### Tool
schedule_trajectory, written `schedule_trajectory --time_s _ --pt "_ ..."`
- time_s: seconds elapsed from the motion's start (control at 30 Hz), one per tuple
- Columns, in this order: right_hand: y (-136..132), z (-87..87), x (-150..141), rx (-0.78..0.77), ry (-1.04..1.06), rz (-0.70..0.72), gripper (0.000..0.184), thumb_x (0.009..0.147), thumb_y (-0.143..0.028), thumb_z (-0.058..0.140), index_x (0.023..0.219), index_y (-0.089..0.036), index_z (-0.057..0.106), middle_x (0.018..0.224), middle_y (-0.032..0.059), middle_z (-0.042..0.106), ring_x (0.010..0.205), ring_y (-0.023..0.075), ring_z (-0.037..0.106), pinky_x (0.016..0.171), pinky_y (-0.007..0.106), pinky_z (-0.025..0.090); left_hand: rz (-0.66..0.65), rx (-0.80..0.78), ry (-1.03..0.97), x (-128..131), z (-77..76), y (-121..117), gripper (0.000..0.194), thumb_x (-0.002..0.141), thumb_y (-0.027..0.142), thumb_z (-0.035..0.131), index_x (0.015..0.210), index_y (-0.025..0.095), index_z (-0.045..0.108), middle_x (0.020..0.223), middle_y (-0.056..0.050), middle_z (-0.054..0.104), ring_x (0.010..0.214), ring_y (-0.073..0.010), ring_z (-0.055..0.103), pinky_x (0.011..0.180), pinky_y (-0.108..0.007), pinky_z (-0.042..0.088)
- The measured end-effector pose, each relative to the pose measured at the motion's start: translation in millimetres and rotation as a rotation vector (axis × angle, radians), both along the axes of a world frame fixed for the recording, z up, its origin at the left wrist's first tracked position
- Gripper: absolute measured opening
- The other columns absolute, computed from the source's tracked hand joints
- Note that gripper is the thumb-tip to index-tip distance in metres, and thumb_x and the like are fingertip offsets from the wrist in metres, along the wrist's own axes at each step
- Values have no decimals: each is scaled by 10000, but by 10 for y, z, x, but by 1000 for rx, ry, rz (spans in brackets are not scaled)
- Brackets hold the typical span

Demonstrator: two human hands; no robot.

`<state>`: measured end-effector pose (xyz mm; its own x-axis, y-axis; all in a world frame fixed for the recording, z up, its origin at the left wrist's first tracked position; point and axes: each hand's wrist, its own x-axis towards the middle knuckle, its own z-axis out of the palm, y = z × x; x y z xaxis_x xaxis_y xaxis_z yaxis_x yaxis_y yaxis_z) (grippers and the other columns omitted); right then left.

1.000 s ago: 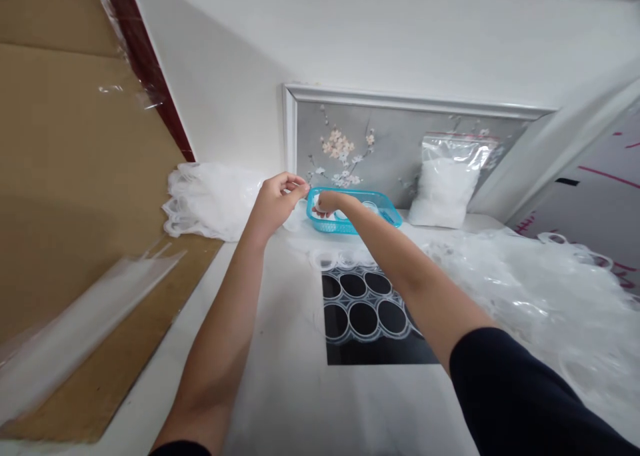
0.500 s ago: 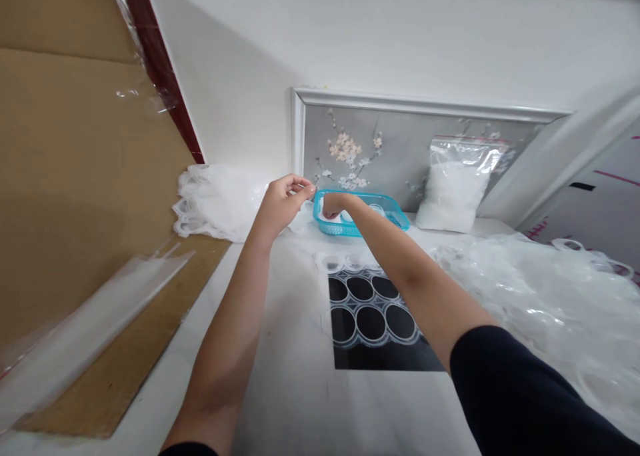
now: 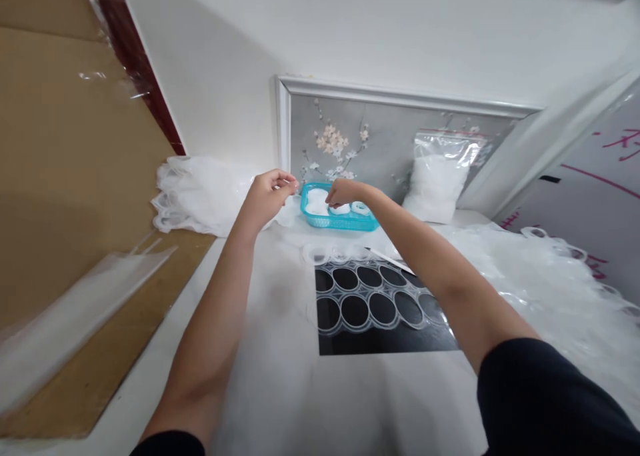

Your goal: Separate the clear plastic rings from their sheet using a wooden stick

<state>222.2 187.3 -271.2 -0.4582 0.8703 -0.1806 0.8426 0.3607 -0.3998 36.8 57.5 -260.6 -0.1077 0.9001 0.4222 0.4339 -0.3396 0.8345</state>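
Observation:
My left hand (image 3: 270,198) hovers at the left end of a blue plastic basket (image 3: 345,223), thumb and fingertips pinched together; anything between them is too small to make out. Over the basket's middle, my right hand (image 3: 345,193) points downward with its fingers closed, and what they may hold is hidden. Inside the basket lie white round pads (image 3: 317,204) and a white ring-shaped piece (image 3: 360,208). In front of it, a clear sheet with linked round outlines (image 3: 369,296) lies over a black mat (image 3: 365,345). A thin white stick with a dark tip (image 3: 395,261) rests at the mat's back edge.
A heap of translucent ring strips (image 3: 200,196) sits at back left, and a larger pile (image 3: 555,289) spreads at right. A zip bag of white material (image 3: 434,183) leans against the framed floral panel (image 3: 370,149). Cardboard (image 3: 60,209) and a plastic sleeve (image 3: 90,316) are at left.
My right hand has lifted slightly out of the basket and moved right relative to it, showing more of the white pads. My left hand keeps its pinch. The whole view has shifted.

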Motion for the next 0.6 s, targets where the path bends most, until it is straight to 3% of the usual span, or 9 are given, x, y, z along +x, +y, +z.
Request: schedule_trajectory --time_s 0.13,0.23,0.33,0.43,0.6 --pt "-348 101 502 86 -44 40 170 776 -87 617 867 -122 756 780 68 733 806 194 672 749 258 486 21 -23 303 141 -249 238 190 821 304 575 922 177 673 899 -53 681 721 -154 589 685 -265 451" --pt "-668 36 921 119 -164 97 160 833 -190 596 794 -154 747 742 70 720 755 190 666 705 266 466 12 -59 455 257 -449 573 177 826 224 546 934 180 679 970 -67 693 811 -184 620 768 -284 455" --pt "-960 -204 1279 134 -304 76 183 830 -339 638 799 -184 730 829 95 726 776 223 666 687 301 454 -36 -86 578 329 -609 953 165 804 152 550 896 182 684 1010 -75 697 949 -212 616 870 -300 429" --pt "-1169 -549 1527 150 -368 -34 273 834 -421 623 964 -192 692 966 122 716 878 263 668 715 332 460 -102 -135 708 332 -719 1236 94 821 181 587 853 160 673 951 -75 697 966 -210 609 911 -342 417" --pt "-1297 -1012 1707 164 -347 -125 314 885 -386 550 1096 -155 579 1103 164 661 983 287 650 754 346 454 -179 -189 861 264 -757 1374 198 845 316 592 758 156 669 780 -51 687 863 -206 626 841 -342 430"
